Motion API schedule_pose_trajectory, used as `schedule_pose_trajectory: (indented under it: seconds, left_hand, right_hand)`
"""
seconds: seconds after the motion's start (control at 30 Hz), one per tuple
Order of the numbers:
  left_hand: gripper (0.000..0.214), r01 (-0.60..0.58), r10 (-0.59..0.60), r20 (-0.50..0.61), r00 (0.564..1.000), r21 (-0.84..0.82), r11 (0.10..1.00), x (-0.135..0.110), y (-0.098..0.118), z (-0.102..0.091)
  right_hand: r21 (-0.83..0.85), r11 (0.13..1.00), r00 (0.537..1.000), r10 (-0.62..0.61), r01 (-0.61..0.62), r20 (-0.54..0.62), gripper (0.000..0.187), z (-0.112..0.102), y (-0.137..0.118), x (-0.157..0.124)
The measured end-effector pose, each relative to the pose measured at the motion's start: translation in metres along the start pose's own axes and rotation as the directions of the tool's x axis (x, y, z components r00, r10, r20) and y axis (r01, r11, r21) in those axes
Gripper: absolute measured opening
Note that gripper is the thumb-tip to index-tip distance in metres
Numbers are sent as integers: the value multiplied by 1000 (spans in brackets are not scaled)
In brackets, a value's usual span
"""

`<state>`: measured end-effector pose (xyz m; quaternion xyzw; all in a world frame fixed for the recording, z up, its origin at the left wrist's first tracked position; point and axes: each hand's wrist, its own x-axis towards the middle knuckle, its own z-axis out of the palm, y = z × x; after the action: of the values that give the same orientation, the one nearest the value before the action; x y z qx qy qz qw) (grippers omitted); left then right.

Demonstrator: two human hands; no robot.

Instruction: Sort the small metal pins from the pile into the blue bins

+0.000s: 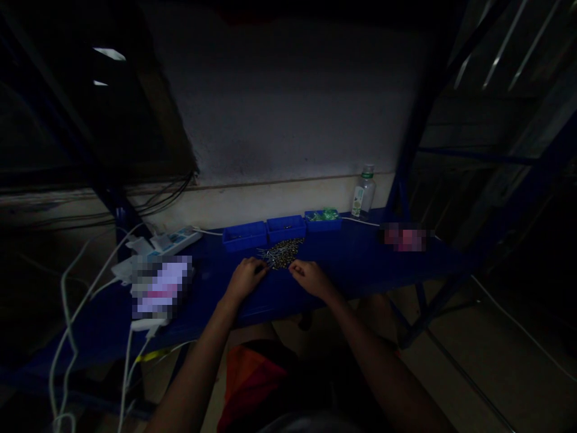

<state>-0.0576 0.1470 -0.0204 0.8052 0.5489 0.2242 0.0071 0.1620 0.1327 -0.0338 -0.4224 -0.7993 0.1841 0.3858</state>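
Note:
A pile of small metal pieces [285,254], with thin silvery shanks and brassy heads, lies on the blue table [342,264]. My left hand [247,278] rests at the pile's left edge with its fingers curled together, near the shank ends. On the other side, my right hand [310,277] is closed with thumb and forefinger pinched by the brassy heads. Dim light hides what either hand has between its fingertips. Behind the pile stand a blue bin [245,236] and a second blue bin [286,228], each with some small bits inside.
A third blue bin [323,224] holds green plastic material. A clear bottle [364,193] stands by the wall. White power strips [178,242] with cables and a blurred device [162,287] lie at the left. Another blurred pinkish item [406,237] lies at the right.

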Motion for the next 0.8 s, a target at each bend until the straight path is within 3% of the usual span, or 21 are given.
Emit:
schedule_pose_trajectory:
  seconds: [0.17,0.3,0.43,0.6,0.8]
  left_hand:
    - [18,45,-45,1,999,-33,998,3,1,-4]
    - [18,170,-178,-32,983,-171,970,-5,6,-14]
    - [19,262,-285,-21,958,-337,904,-18,25,-18]
    - [13,287,-274,91,957,-405,868,-21,44,-13]
    - [12,297,-256,150,955,-477,827,-19,39,-14]
  right_hand:
    - [-2,1000,999,3,-3,33,12,-1,-1,1]
    - [20,1000,998,21,-22,54,13,-2,-2,5]
    - [64,997,996,42,-47,83,13,-3,-4,8]
    - [84,996,989,9,-21,149,21,-5,-7,8]
    - [33,999,980,-10,4,199,12,-4,-8,12]
